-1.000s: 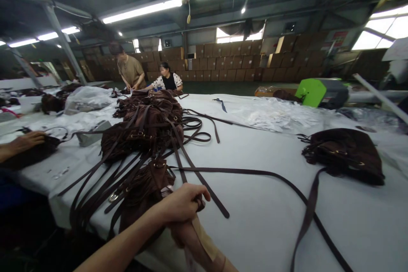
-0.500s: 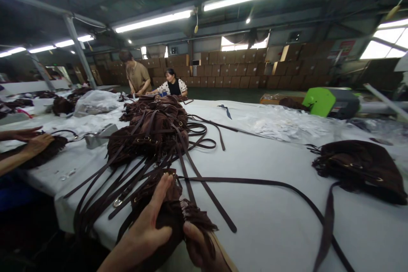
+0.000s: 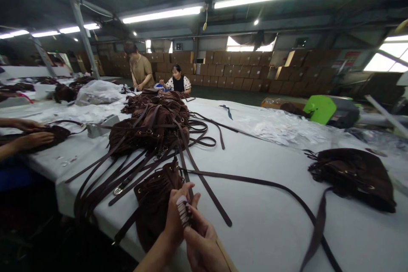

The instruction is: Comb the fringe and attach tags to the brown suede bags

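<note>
- Workshop, stacked boxes (image 3: 223, 70) along the back, white table (image 3: 255, 208) across the lower frame.
- Brown bag (image 3: 148, 210) we're on: lower centre, at the table's front edge, just left of our hands.
- Our right hand (image 3: 203, 238): fingertips pinching a striped piece (image 3: 182, 211), white and brown; can't tell if it joins the bag.
- Our left hand (image 3: 172, 213): curled between bag and that piece; can't tell what it grips.
- Handling, our guess: bag soft, light, floppy, not slippery, hard to break. We'd grab the gathered upper edge and support the body; striped piece looks bendy, so thumb and fingertip.
- Long strap (image 3: 248, 177) runs right from near the bag's top; might snag if we lift.
- Bag pile (image 3: 149, 123) left of centre, loose bag (image 3: 350, 176) at right, another person's hand (image 3: 36, 140) at left edge.
</note>
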A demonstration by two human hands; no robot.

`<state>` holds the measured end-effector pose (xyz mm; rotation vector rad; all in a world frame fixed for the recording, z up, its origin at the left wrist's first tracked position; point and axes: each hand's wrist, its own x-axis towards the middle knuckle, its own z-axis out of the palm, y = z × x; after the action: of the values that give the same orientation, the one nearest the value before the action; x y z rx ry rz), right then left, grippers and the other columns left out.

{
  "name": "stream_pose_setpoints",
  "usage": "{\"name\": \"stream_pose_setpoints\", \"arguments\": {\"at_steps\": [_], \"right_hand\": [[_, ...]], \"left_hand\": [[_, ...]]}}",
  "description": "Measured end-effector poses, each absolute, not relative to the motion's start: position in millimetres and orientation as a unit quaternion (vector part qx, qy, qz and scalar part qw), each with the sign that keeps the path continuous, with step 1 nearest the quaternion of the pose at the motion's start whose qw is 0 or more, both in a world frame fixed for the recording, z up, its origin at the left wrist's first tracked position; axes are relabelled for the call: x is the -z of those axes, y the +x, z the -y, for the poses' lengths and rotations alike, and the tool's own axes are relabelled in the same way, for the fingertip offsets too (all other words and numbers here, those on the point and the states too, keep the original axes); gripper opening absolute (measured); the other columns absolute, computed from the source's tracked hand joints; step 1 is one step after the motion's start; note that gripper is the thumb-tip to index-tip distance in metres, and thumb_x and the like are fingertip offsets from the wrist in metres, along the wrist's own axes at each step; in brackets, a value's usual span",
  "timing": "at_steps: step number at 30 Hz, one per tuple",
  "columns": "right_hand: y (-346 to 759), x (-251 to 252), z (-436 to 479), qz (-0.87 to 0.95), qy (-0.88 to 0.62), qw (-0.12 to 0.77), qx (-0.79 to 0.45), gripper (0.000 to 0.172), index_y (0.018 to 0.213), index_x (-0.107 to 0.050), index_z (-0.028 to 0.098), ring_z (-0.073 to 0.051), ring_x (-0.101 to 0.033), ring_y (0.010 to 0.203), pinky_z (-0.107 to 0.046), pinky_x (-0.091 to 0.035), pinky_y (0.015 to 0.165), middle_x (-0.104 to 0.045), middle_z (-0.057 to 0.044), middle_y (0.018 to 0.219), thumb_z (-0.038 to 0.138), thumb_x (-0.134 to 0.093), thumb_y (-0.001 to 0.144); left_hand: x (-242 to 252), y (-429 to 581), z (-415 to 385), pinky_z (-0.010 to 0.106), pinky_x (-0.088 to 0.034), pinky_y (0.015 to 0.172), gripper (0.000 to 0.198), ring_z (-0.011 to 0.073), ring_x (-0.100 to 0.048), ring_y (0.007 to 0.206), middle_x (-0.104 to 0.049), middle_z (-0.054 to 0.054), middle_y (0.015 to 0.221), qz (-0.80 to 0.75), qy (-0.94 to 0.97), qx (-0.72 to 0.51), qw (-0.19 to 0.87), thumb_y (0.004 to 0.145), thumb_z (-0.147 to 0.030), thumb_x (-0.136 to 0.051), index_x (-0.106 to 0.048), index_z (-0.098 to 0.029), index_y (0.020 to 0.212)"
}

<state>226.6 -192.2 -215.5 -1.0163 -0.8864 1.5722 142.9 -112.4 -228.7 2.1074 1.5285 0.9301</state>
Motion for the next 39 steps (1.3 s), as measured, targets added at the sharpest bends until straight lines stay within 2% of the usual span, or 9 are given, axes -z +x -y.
{"name": "stream_pose_setpoints", "arguments": {"at_steps": [3, 9, 16, 20, 24, 27, 32, 36, 39], "right_hand": [[234, 225, 197, 0.333, -0.415, 0.532, -0.659, 0.081, 0.126, -0.057, 0.025, -0.006, -0.036, 0.033, -0.019, -0.026, 0.032, -0.055, 0.004, 0.056, 0.068, -0.076, 0.060], [261, 237, 221, 0.293, -0.417, 0.466, -0.724, 0.071, 0.125, -0.054, 0.017, -0.002, -0.021, 0.028, -0.013, -0.016, 0.030, -0.042, 0.012, 0.039, 0.060, -0.073, 0.072], [277, 227, 226, 0.302, -0.454, 0.420, -0.726, 0.081, 0.132, -0.052, 0.015, -0.002, -0.026, 0.029, -0.011, -0.018, 0.031, -0.042, 0.011, 0.036, 0.062, -0.074, 0.069], [277, 227, 231, 0.311, -0.479, 0.429, -0.700, 0.077, 0.129, -0.057, 0.019, -0.003, -0.033, 0.030, -0.013, -0.028, 0.032, -0.057, 0.005, 0.052, 0.060, -0.076, 0.066], [275, 233, 236, 0.338, -0.524, 0.472, -0.623, 0.078, 0.124, -0.062, 0.018, -0.016, -0.062, 0.058, -0.026, -0.052, 0.057, -0.070, -0.005, 0.081, 0.058, -0.080, 0.059], [281, 242, 240, 0.392, -0.559, 0.460, -0.567, 0.084, 0.132, -0.056, 0.016, -0.024, -0.068, 0.078, -0.033, -0.055, 0.072, -0.072, -0.010, 0.096, 0.057, -0.078, 0.062], [296, 253, 243, 0.595, -0.658, 0.296, -0.354, 0.064, 0.137, -0.054, 0.020, -0.027, -0.069, 0.061, -0.036, -0.055, 0.064, -0.074, -0.009, 0.072, 0.047, -0.065, 0.080], [297, 220, 242, 0.611, -0.675, 0.386, -0.153, 0.041, 0.122, -0.067, 0.025, -0.030, -0.072, 0.078, -0.037, -0.054, 0.074, -0.075, -0.014, 0.100, 0.046, -0.057, 0.088], [304, 188, 235, 0.533, -0.709, 0.451, -0.106, 0.048, 0.121, -0.064, 0.020, -0.025, -0.068, 0.063, -0.034, -0.053, 0.067, -0.073, -0.011, 0.078, 0.054, -0.057, 0.087]], "left_hand": [[240, 145, 95, 0.025, -0.047, 0.074, 0.029, 0.0178, -0.067, 0.083, -0.069, 0.005, 0.087, -0.548, 0.795, -0.215, 0.148, 0.100, -0.031, -0.033, -0.055, -0.023, 0.116], [253, 146, 72, 0.032, -0.047, 0.079, 0.024, 0.0233, -0.069, 0.086, -0.071, 0.008, 0.085, -0.530, 0.832, -0.122, 0.110, 0.094, -0.018, -0.040, -0.057, -0.021, 0.112], [252, 149, 72, 0.035, -0.050, 0.078, 0.032, 0.0258, -0.068, 0.088, -0.071, 0.009, 0.089, -0.518, 0.848, -0.084, 0.076, 0.090, -0.012, -0.039, -0.056, -0.020, 0.116], [254, 148, 72, 0.039, -0.051, 0.078, 0.032, 0.0281, -0.068, 0.088, -0.071, 0.009, 0.089, -0.512, 0.852, -0.085, 0.076, 0.091, -0.012, -0.038, -0.055, -0.020, 0.116], [255, 147, 72, 0.036, -0.050, 0.081, 0.034, 0.0255, -0.068, 0.090, -0.071, 0.009, 0.091, -0.514, 0.849, -0.091, 0.085, 0.091, -0.010, -0.037, -0.055, -0.021, 0.118], [254, 146, 73, 0.035, -0.049, 0.083, 0.033, 0.0239, -0.067, 0.092, -0.070, 0.009, 0.091, -0.514, 0.846, -0.101, 0.098, 0.091, -0.011, -0.038, -0.055, -0.021, 0.117], [256, 142, 75, 0.033, -0.047, 0.085, 0.030, 0.0219, -0.066, 0.092, -0.070, 0.006, 0.091, -0.497, 0.844, -0.144, 0.139, 0.092, -0.015, -0.040, -0.056, -0.024, 0.116], [258, 139, 77, 0.028, -0.046, 0.075, 0.027, 0.0199, -0.066, 0.081, -0.069, 0.006, 0.081, -0.510, 0.816, -0.199, 0.186, 0.098, -0.028, -0.035, -0.061, -0.021, 0.103], [252, 136, 78, 0.026, -0.044, 0.071, 0.032, 0.0174, -0.063, 0.075, -0.068, 0.004, 0.077, -0.493, 0.801, -0.251, 0.227, 0.098, -0.033, -0.036, -0.062, -0.019, 0.085]]}}
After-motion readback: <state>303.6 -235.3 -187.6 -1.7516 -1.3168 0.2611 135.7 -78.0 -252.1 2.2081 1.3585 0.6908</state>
